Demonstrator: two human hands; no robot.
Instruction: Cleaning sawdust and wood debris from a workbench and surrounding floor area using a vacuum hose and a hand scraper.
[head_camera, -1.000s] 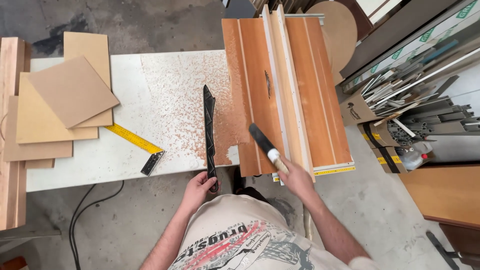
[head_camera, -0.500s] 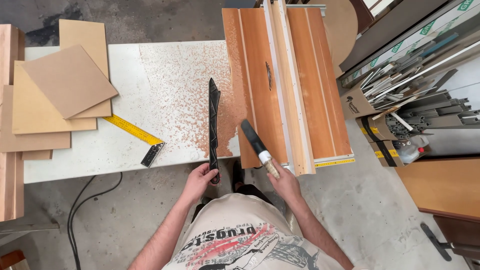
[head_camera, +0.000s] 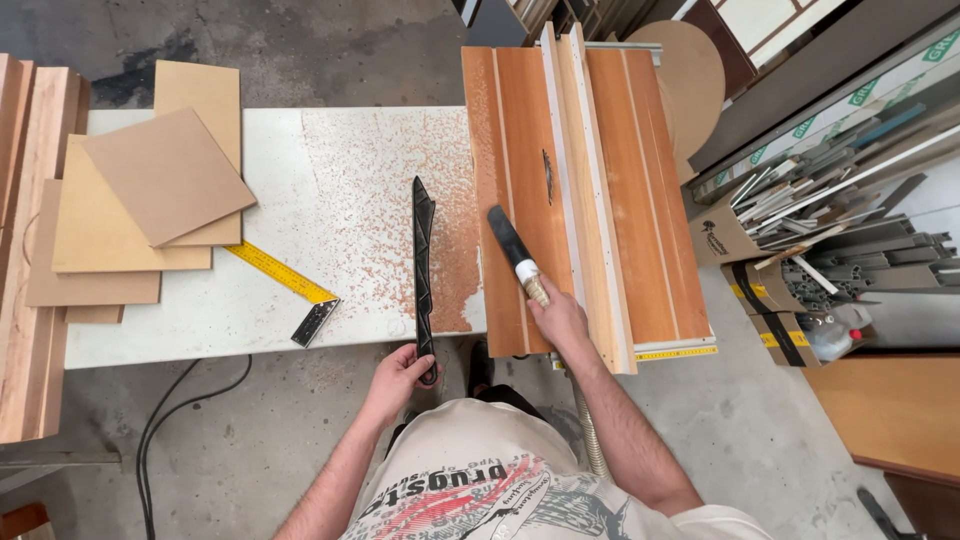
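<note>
1. The black push stick (head_camera: 424, 270) is long, thin and flat, with a pointed tip and a notched edge. It lies on the white table (head_camera: 200, 330), its tip toward 12 o'clock and its handle end over the near edge.
2. The black nozzle (head_camera: 507, 237) is flat and dark, joined to a white collar and a ribbed hose. It rests on the wooden sled (head_camera: 640, 200) at about 1 o'clock from the person, pointing toward 11 o'clock.
3. The left hand (head_camera: 398, 378) has its grip closed around the push stick's handle end.
4. The right hand (head_camera: 560, 318) has its grip clamped on the nozzle's neck.
5. Count: one push stick, one nozzle, one yellow square (head_camera: 285, 285) at 10 o'clock, and several tan boards (head_camera: 160, 180) stacked at 10 o'clock; their exact number is hard to tell.
6. Reddish sawdust (head_camera: 400, 190) covers the table around the push stick.
</note>
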